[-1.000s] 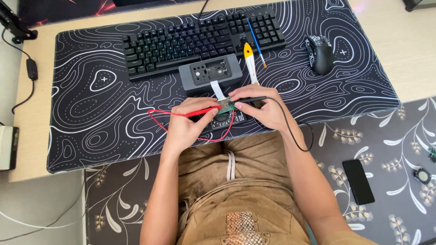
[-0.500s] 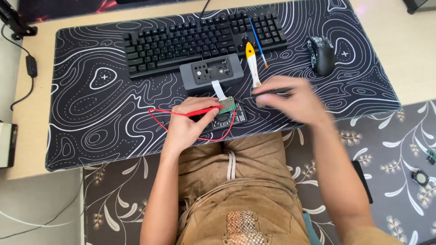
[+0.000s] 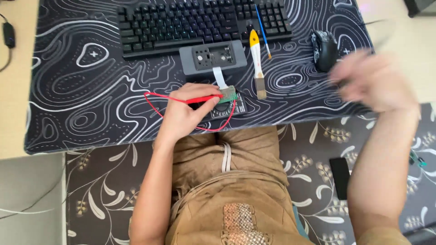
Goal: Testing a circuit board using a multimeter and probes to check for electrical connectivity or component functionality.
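**Ana:** Red probe first — where is it?

**Ben:** Pinched in the left hand (image 3: 184, 111), fingers closed around the red test probe (image 3: 204, 98), which lies nearly level. Its tip touches a small green circuit board (image 3: 229, 94) near the front edge of a black desk mat (image 3: 81, 90) with white swirls. A red lead (image 3: 156, 106) loops from the probe round to a dark meter (image 3: 227, 109) just under the board.

**Ana:** And the other hand?

**Ben:** The right hand (image 3: 374, 81) is raised well off to the right, near a black mouse (image 3: 324, 49) — too blurred to tell whether its fingers are open or grasping anything.

**Ana:** What would make the probing go well?

**Ben:** I'd judge a steady wrist resting on the mat, the tip on one contact only, and the white ribbon cable (image 3: 220, 77) to the grey module (image 3: 212, 56) left untugged.
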